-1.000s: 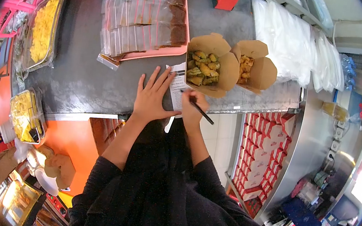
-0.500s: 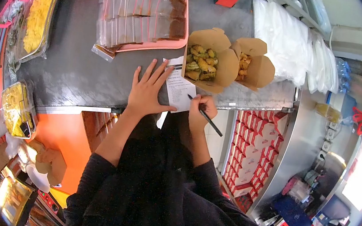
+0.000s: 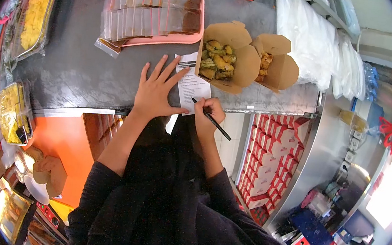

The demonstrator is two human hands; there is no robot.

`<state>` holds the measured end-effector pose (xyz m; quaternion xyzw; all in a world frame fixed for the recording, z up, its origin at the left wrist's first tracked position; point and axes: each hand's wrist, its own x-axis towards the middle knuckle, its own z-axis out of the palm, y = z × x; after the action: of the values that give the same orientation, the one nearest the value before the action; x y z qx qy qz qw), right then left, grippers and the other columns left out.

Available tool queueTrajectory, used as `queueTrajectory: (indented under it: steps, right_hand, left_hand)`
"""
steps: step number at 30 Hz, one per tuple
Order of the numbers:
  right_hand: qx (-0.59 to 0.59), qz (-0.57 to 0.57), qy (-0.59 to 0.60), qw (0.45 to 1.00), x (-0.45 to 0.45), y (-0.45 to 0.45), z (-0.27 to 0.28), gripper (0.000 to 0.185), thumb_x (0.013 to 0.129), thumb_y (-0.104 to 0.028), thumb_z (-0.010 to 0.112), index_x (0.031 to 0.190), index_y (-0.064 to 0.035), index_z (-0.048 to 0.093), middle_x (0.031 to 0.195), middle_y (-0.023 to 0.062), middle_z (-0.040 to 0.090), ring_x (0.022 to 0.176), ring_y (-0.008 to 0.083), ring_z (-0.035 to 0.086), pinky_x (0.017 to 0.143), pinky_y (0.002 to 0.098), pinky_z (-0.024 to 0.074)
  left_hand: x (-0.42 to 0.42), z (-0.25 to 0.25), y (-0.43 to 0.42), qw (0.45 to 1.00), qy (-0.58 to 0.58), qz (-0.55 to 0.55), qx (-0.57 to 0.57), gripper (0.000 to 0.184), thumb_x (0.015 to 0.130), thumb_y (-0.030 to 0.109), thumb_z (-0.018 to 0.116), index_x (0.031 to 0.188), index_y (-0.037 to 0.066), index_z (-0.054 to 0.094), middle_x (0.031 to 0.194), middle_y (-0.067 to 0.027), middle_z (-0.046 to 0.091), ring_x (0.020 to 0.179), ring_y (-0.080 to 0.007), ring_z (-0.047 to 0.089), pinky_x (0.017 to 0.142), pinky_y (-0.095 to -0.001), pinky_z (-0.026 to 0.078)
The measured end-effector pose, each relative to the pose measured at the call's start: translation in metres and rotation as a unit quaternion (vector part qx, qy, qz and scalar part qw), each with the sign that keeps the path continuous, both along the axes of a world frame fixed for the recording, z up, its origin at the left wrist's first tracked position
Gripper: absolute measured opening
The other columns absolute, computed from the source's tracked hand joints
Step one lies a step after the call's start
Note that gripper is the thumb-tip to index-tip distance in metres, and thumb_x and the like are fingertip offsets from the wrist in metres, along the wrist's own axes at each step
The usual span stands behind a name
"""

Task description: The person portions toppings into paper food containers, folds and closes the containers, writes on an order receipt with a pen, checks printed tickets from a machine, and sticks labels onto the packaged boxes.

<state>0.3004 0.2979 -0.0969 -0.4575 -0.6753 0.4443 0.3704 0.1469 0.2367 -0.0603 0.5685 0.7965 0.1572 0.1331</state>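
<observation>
A printed paper receipt [image 3: 193, 86] lies on the dark counter [image 3: 76, 68], its lower end hanging past the front edge. My left hand [image 3: 155, 93] is spread flat, fingers apart, pressing on the receipt's left side. In my right hand [image 3: 208, 114] is a black pen [image 3: 217, 126], its tip at the lower right of the printed text. Just beyond the receipt stands an open brown cardboard food box [image 3: 240, 69] with greenish-yellow fried pieces [image 3: 218, 61] inside. Beside it, a second open box [image 3: 281, 72] holds orange-brown fried pieces [image 3: 265, 65].
A pink tray [image 3: 167, 38] of sealed sauce packets [image 3: 145, 17] sits behind my left hand. White plastic bags [image 3: 304, 40] are stacked at the right. Wrapped yellow food trays [image 3: 39, 12] stand at the left. Red-and-white boxes [image 3: 268, 164] fill a shelf below the counter.
The pen tip has shifted slightly left relative to the receipt, with my right hand following. My left hand stays spread on the paper. The whole view has shifted a little.
</observation>
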Motion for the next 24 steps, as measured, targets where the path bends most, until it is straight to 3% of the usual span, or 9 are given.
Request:
queueTrajectory:
  steps: [3,6,15,20,22,24]
  right_hand:
    - [-0.02,-0.009,0.051,0.998,0.003,0.001,-0.008,0.023,0.073,0.002,0.065,0.062,-0.0041,0.045,0.053,0.0002,0.046,0.049,0.0035,0.04,0.045,0.021,0.0341]
    - [0.031,0.033,0.024,0.999,0.004,0.001,-0.007,0.023,0.072,0.003,0.064,0.062,-0.0041,0.045,0.053,0.0009,0.046,0.048,0.0038,0.04,0.045,0.0212,0.0344]
    - [0.031,0.057,0.008,0.998,0.005,0.001,-0.013,0.022,0.074,0.006,0.061,0.063,-0.0033,0.044,0.058,0.0,0.049,0.051,0.0029,0.042,0.047,0.0185,0.0337]
    - [-0.092,-0.025,0.137,0.986,0.012,0.004,-0.006,0.019,0.079,0.0,0.059,0.067,-0.0042,0.045,0.058,-0.0001,0.049,0.052,0.0054,0.042,0.05,0.0199,0.0363]
    - [-0.082,-0.031,0.226,0.97,0.005,0.002,0.004,0.017,0.081,-0.001,0.059,0.071,-0.0041,0.045,0.059,0.0002,0.05,0.053,0.0054,0.044,0.051,0.0197,0.0372]
    - [-0.038,0.046,0.115,0.992,0.01,-0.005,0.018,0.013,0.082,-0.004,0.059,0.078,-0.0039,0.047,0.061,0.0014,0.054,0.055,0.0057,0.047,0.051,0.0216,0.0395]
  left_hand:
    - [-0.001,0.0,0.0,1.0,0.0,0.001,0.002,0.101,0.046,0.065,0.071,0.135,0.029,0.038,0.145,-0.0019,0.027,0.134,-0.0241,0.022,0.104,-0.0541,0.017]
    - [0.0,0.0,-0.001,1.0,0.0,0.002,0.003,0.1,0.047,0.065,0.071,0.135,0.029,0.038,0.145,-0.0016,0.027,0.135,-0.0237,0.022,0.104,-0.054,0.017]
    - [0.001,0.0,0.0,1.0,0.006,0.003,-0.002,0.099,0.049,0.065,0.071,0.135,0.029,0.038,0.145,-0.0012,0.026,0.135,-0.0234,0.022,0.105,-0.0541,0.016]
    - [0.0,-0.002,-0.001,1.0,0.013,-0.003,-0.008,0.104,0.047,0.068,0.069,0.136,0.028,0.035,0.146,-0.0015,0.025,0.135,-0.0235,0.02,0.105,-0.0541,0.015]
    - [0.001,-0.001,-0.002,1.0,0.019,-0.008,-0.009,0.097,0.056,0.069,0.062,0.138,0.025,0.033,0.146,-0.002,0.024,0.135,-0.0244,0.02,0.105,-0.0545,0.014]
    - [-0.002,-0.004,-0.004,0.999,-0.008,-0.009,0.032,0.09,0.067,0.069,0.052,0.139,0.02,0.03,0.146,-0.0032,0.025,0.135,-0.0258,0.021,0.105,-0.0547,0.013]
